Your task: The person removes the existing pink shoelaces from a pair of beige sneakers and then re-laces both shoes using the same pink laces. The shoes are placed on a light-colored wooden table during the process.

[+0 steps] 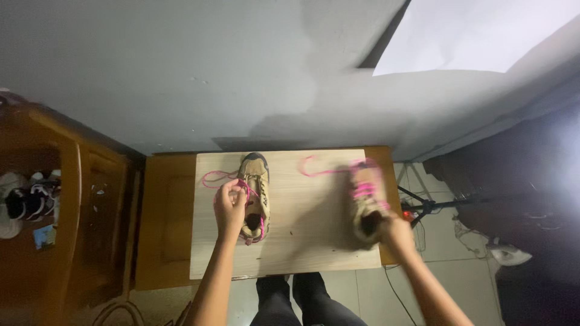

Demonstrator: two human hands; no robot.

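At the far left a dark wooden cabinet (72,199) holds a few shoes on its shelf (24,202). On the pale wooden tabletop (302,241) a tan suede hiking shoe with pink lace (256,196) lies toe pointing away from the person. The left hand (231,205) rests on this shoe's left side, its fingers pinched shut on a strand of the pink lace (220,178), which loops out onto the tabletop beside it. To thread well here, it seems best to keep the lace taut and the shoe pressed flat so it does not slide.

Further right, a second tan shoe with pink lacing (365,199) is blurred, near the tabletop's right edge, its loose lace end (317,169) curling toward the middle. The right hand (394,232) is closed around this shoe's heel; a firm grip there would steady it. Below the tabletop show dark trousers (302,302), and right of it a black tripod (432,205) on the tiled floor.
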